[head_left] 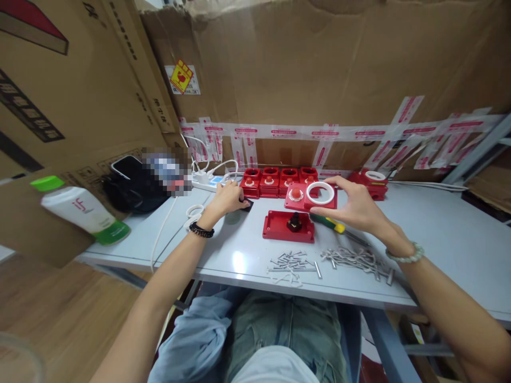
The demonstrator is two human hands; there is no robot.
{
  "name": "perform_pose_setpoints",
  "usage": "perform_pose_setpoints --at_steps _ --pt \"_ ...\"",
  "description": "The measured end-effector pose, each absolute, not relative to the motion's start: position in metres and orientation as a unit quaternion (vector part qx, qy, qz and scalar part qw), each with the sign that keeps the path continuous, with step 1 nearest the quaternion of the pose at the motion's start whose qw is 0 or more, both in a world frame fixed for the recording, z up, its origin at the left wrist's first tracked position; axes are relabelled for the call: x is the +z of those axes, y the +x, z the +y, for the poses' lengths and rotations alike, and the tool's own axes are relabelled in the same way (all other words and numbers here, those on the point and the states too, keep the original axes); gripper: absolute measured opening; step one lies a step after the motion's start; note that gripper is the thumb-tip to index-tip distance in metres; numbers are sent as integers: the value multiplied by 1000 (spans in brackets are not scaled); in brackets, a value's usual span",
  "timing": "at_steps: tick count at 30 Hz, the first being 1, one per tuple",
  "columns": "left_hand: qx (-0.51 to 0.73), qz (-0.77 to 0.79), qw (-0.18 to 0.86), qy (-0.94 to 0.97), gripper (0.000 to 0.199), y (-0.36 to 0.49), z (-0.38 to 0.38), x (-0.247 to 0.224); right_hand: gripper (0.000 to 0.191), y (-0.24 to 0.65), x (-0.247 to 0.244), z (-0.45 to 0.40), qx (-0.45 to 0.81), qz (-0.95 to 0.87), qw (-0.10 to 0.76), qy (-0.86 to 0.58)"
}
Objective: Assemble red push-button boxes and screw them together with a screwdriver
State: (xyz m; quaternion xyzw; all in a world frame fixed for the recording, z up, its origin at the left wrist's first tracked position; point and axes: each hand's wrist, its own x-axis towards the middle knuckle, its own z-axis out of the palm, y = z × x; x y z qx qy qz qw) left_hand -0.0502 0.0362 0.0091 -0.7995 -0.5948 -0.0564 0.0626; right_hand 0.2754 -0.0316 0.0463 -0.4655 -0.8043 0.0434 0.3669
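My right hand (pixel 353 205) grips the right end of a red cover plate (pixel 300 206), thumb below and fingers above. This plate carries a red round button and a white ring (pixel 320 193), and it is tilted above the table. Below it lies an open red box base (pixel 275 226) with a black knob-like part (pixel 295 222) inside. At the left, my left hand (pixel 229 198) is closed with its fingertips on a small black flat piece (pixel 248 205). A green-and-yellow screwdriver (pixel 331 222) lies under my right hand.
Several red boxes (pixel 269 183) stand along the back, with another red box (pixel 369 185) to the right. Screws (pixel 293 260) and corded metal pins (pixel 355 258) lie near the front edge. White rings (pixel 194 213), a power strip (pixel 205 181) and a bottle (pixel 83 210) are leftward.
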Motion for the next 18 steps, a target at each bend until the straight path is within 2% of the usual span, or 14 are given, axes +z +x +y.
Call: perform_pose_setpoints --at_steps 7,10,14,18 --pt "-107 -576 83 -806 15 -47 29 17 57 277 50 -33 45 -795 393 -460" --pt "-173 -550 74 -814 13 -45 24 22 56 278 52 -35 46 -792 404 -455" --pt "-280 -439 -6 -853 10 -27 12 28 57 280 54 -34 17 -767 444 -463" --pt "-316 -338 -90 -882 12 5 -1 36 60 284 52 -28 -13 -725 497 -477"
